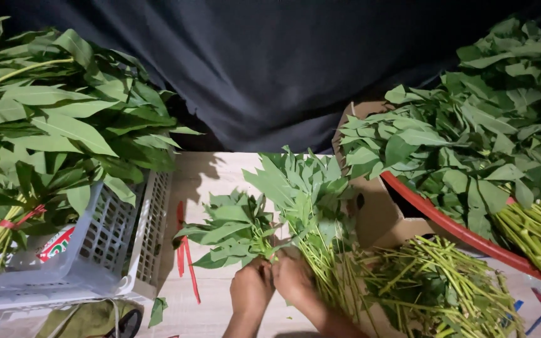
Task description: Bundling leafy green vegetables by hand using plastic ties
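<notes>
Both hands meet low on the pale wooden worktop (214,181), side by side and touching. The left hand (251,286) is closed around the stems of a small bunch of leafy greens (230,231), whose pointed, smooth leaves fan out to the left of the hands. The right hand (293,277) is curled too, its fingers pressed at the base of a larger bunch of greens (305,188) that stands up from the hands with long, arrow-shaped leaves and thin pale stems.

Left of the small bunch, a red strip (186,256), thin and flat like a ribbon, lies on the wood. Further left of the small bunch is a white plastic crate (148,238) with a grid wall, filled with long-leaved bundles (45,131), one tied with a red band. Right of the hands, a heap of cut green stems (439,281) lies tangled, and above it is a brown cardboard box (377,213). Beyond the box, a round basin with a red rim (452,228) holds many more greens (489,119). Behind the worktop hangs a dark cloth (283,69) with soft folds.
</notes>
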